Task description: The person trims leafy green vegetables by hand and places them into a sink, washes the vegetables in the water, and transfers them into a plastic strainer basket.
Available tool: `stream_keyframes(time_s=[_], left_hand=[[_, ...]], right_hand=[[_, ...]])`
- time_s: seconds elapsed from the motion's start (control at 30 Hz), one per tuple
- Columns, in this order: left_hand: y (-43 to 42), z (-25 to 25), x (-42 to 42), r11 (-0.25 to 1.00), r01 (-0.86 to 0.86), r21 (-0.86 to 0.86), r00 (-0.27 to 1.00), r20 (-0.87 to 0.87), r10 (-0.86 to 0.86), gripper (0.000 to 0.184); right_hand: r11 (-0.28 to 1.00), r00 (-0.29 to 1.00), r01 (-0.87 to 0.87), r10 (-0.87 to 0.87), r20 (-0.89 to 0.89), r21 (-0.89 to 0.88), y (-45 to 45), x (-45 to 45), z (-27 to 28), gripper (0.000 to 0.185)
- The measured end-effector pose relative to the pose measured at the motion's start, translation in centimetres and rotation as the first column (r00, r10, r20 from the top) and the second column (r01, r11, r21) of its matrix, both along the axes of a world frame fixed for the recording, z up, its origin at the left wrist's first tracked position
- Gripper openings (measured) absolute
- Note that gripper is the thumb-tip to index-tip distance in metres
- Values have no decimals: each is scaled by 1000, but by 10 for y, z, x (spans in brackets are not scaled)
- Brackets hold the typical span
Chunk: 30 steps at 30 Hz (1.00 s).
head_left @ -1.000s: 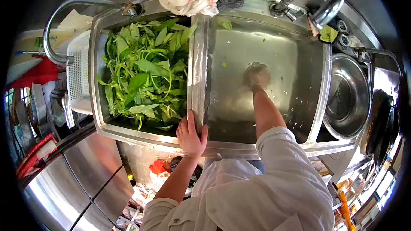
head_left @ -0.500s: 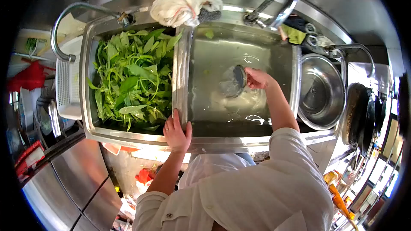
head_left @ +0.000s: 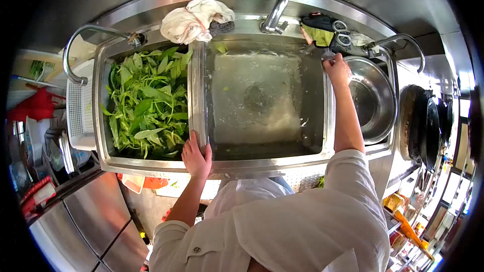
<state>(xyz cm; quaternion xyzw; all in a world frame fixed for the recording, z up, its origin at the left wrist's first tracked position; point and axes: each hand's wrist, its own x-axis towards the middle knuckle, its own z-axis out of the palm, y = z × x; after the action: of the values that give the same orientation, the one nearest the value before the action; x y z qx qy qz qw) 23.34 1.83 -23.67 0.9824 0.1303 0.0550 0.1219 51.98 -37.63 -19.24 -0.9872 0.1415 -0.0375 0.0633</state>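
Note:
My left hand (head_left: 196,157) rests with spread fingers on the front end of the steel divider (head_left: 199,95) between two basins. Leafy greens (head_left: 148,103) fill the left basin. Cloudy water with a few leaf bits stands in the right basin (head_left: 316,150), with a dark round drain area (head_left: 256,95) showing through near its middle. At that basin's back right corner, my right hand (head_left: 338,69) has closed fingers around a small greyish piece, apparently the sink strainer (head_left: 328,55), mostly hidden by the fingers.
A steel bowl (head_left: 375,103) sits right of the basins. Behind them are a crumpled white cloth (head_left: 190,20), a middle faucet (head_left: 280,5) and scissors (head_left: 342,32) by a dark and green cloth. A white perforated basket (head_left: 80,111) stands at the left.
My right hand has lifted the round strainer out of the water and moved to the back right corner. The middle faucet's spout has swung left. My left hand stays on the divider.

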Motion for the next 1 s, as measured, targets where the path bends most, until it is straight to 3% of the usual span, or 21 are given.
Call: stream_keyframes(time_s=[0.2,0.27,0.33,0.4,0.47,0.63,0.7,0.73,0.83,0.93,1.0], left_hand=[[1,-2,-1,999,-4,-33,1000,-5,4,63],[1,-5,-1,999,13,46,999,47,-15,62],[3,0,-1,997,-25,-67,997,-80,20,61],[2,4,-2,999,-30,-45,998,-62,28,58],[2,3,-2,999,-45,-16,997,-71,44,58],[3,5,-3,997,-65,-44,998,-21,64,62],[2,8,-3,995,-73,-65,997,-36,70,62],[1,8,-5,995,-81,-65,996,-37,78,62],[6,5,-9,991,-51,-121,999,-7,50,63],[26,22,-10,961,19,-277,990,142,22,41],[53,50,-4,983,6,-184,983,183,28,33]], right_hand=[[1000,994,-13,11,-113,-17,-5,-5,-4,47],[997,994,-29,21,-110,-70,-6,-6,-4,52],[995,995,-74,69,-74,-60,-20,-3,-17,56],[987,989,-143,145,20,-70,-24,-2,-17,51],[993,993,-60,49,-111,-97,-5,-1,5,45],[985,987,-132,141,80,-109,25,-4,15,37],[980,975,-201,201,99,-6,42,-6,17,30],[923,913,-375,352,206,82,50,-7,7,25],[795,863,-502,433,261,340,121,-26,7,20],[617,800,-590,535,273,521,217,-67,29,15],[420,532,-845,718,449,331,276,-94,39,16]])
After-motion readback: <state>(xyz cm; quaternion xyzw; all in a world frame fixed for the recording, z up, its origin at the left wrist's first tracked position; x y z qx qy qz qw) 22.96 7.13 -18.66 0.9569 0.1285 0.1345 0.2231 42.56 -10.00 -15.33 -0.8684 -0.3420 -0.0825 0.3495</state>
